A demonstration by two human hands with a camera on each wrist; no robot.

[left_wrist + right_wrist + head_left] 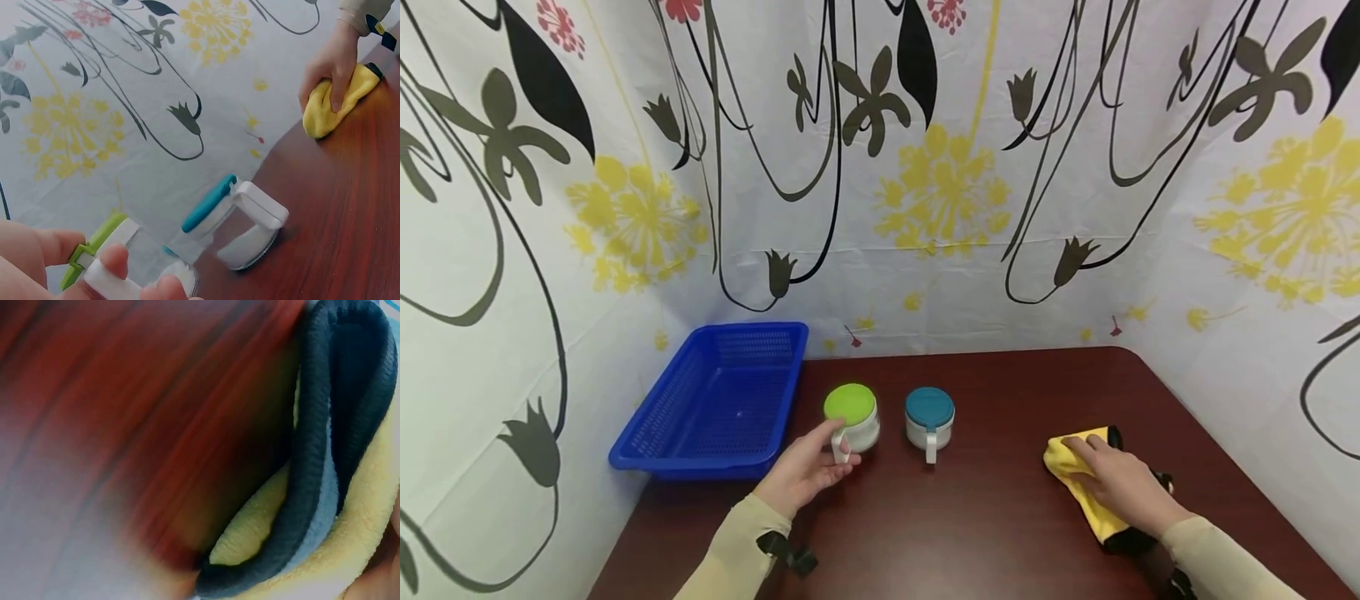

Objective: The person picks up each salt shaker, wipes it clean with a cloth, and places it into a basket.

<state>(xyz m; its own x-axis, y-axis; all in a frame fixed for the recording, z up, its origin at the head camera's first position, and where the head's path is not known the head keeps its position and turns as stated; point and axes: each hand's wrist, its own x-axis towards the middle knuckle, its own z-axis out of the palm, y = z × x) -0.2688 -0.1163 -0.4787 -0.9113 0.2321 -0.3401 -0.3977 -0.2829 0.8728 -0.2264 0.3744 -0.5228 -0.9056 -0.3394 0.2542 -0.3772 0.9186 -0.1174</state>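
A white cup with a green lid (852, 419) stands on the dark red table (985, 517), right of a blue basket. My left hand (808, 468) pinches its white handle (109, 282) between thumb and fingers. Beside it stands a white cup with a teal lid (929, 422), its handle (261, 205) toward me, untouched. At the right, my right hand (1120, 479) lies flat on a yellow cloth with black trim (1086, 492), fingers straight, pressing it on the table. The right wrist view shows the cloth's black edge (325, 456) close up and blurred.
A blue mesh basket (718, 404) sits at the table's back left, nothing in it. Flower-patterned curtains (925, 167) close off the table on the left, back and right. Bare tabletop lies between the cups and the cloth.
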